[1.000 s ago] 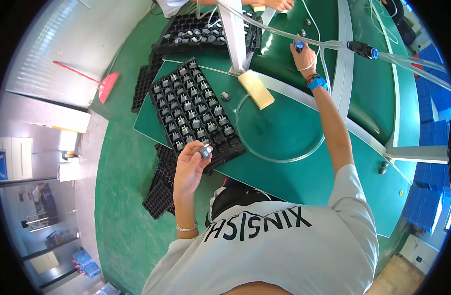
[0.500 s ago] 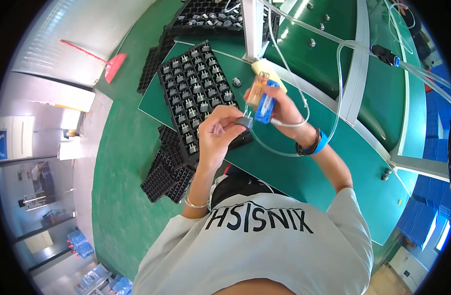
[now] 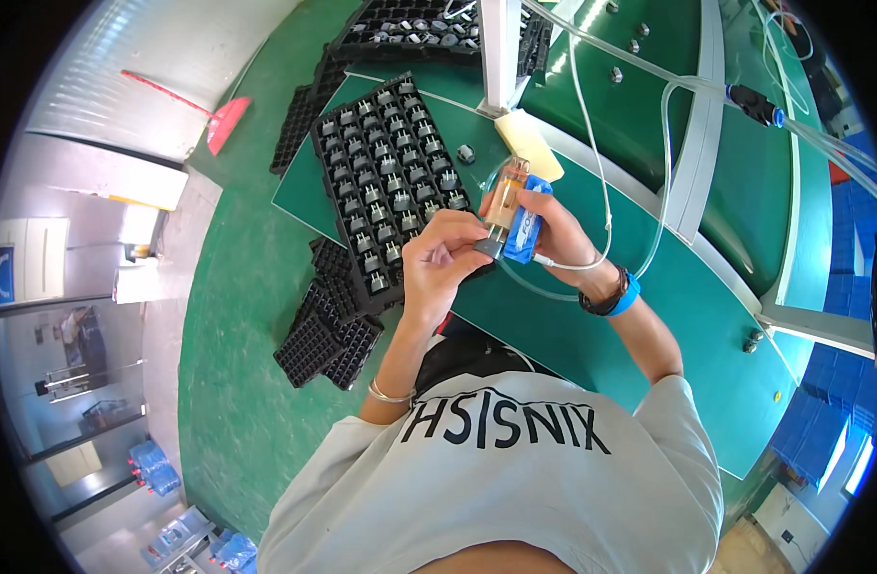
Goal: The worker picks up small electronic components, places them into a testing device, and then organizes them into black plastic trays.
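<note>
Between the thumb and fingers of my left hand (image 3: pixel 440 256) is a small grey plug (image 3: pixel 489 248), its metal pins pointing up. My right hand (image 3: pixel 574 244) grips a hand-held pneumatic tool with a clear amber block (image 3: pixel 504 199) and a blue-wrapped body (image 3: pixel 524 230); a thin white hose runs from it. The plug's pins meet the lower end of the amber block; how far they go in I cannot make out. Left of my hands lies a black compartment tray (image 3: pixel 373 303) filled with rows of similar plugs, pins up.
A loose plug (image 3: pixel 466 153) and a pale yellow block (image 3: pixel 532 145) lie on the green table (image 3: pixel 591 330). A white post (image 3: pixel 499 57) rises behind them, beside a green conveyor belt (image 3: pixel 639 124). More black trays (image 3: pixel 309 352) are stacked at the left; hoses hang at the right.
The plug in my left hand and the tool in my right have come together; the pins, in plain view before, now meet the amber block. My view has shifted slightly.
</note>
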Demonstrator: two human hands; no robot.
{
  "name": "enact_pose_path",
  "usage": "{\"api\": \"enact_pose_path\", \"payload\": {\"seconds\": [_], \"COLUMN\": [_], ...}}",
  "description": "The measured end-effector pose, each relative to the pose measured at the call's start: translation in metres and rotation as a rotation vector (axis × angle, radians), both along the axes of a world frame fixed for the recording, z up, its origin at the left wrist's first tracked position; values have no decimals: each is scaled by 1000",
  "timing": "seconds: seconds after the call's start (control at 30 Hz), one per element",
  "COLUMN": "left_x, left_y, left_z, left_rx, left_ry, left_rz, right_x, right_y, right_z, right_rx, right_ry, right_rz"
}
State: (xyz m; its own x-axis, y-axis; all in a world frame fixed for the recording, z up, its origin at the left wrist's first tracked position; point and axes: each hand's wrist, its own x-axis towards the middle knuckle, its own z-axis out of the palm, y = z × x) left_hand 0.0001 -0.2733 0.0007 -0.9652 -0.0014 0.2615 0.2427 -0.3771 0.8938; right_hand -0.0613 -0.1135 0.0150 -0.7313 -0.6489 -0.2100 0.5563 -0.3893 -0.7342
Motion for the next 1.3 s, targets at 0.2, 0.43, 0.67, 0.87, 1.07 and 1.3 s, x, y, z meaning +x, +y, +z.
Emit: {"api": "enact_pose_path", "payload": {"seconds": [0.2,0.43,0.67,0.87,1.07,1.3], "left_x": [8,21,51,48,52,47], "left_y": [2,-41,-96,-100,-111,-119], "left_z": [-1,8,15,10,10,3], "left_rx": [-87,-738,-1531,-1531,-1293,-485], "left_ry": [19,-9,-193,-185,-232,-446], "left_rz": [84,421,301,205,139,-113], "right_x": [10,-37,-88,-88,-89,-96], "right_y": [-3,19,27,23,27,20], "right_z": [-9,-43,-63,-61,-68,-66], "right_rx": [61,319,907,980,864,1026], "right_ry": [32,324,1087,1203,1107,1180], "right_rz": [26,-312,-561,-584,-506,-624]}}
